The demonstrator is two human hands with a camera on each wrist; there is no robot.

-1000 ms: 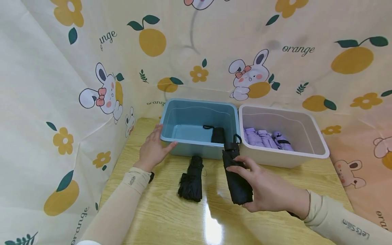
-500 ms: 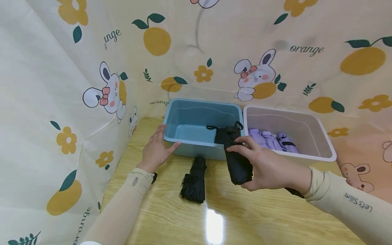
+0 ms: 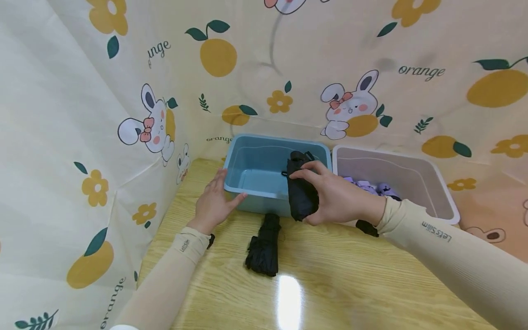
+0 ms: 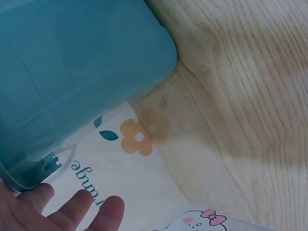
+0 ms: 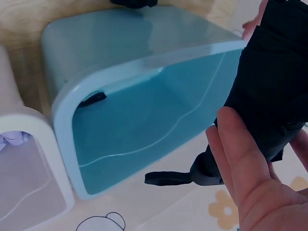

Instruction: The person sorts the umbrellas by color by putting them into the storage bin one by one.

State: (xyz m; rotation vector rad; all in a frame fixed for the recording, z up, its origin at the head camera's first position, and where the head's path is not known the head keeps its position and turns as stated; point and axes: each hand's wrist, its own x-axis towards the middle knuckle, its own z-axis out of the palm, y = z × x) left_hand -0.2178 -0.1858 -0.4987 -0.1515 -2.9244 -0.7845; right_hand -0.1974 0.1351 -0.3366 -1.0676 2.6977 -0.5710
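Note:
My right hand grips a folded black umbrella between thumb and fingers, over the right part of the blue bin. In the right wrist view the umbrella's wrist strap hangs beyond the fingers. Another black item lies inside the bin, mostly hidden from the head camera by the held umbrella. My left hand rests at the bin's left front corner, fingers extended along its side and thumb at the front rim. A second folded black umbrella lies on the table before the bin.
Right beside the blue bin stands a pale pinkish bin with several purple folded umbrellas in it, partly covered by my right arm. A printed cloth rises behind both bins and along the left of the wooden table.
My right hand has carried the umbrella forward and slightly left, from in front of the bin to over it. The left hand keeps its place at the corner. The head view has shifted a little.

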